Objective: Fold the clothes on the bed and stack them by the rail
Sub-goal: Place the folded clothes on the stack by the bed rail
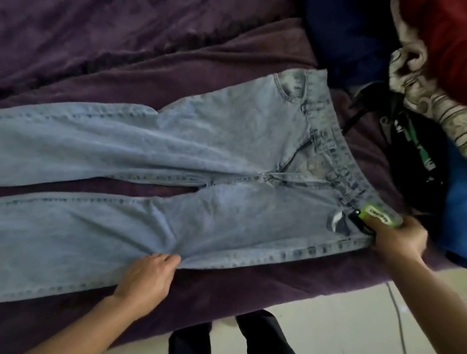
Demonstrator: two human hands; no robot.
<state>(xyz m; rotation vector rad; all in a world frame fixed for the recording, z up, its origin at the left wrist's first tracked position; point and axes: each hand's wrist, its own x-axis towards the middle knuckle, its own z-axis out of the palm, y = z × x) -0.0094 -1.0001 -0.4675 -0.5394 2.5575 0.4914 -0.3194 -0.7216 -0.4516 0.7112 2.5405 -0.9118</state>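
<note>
Light blue jeans [198,155] lie spread flat across the centre of frame on purple bedcover [98,15], legs running off left edge, waistband to the right. Left hand [147,276], lower centre, pinches a fold at the near leg's edge. Right hand [398,235], right of centre, grips the near waistband corner beside a green tag [380,217]. Jumbled clothes pile [462,60] upper right
</note>
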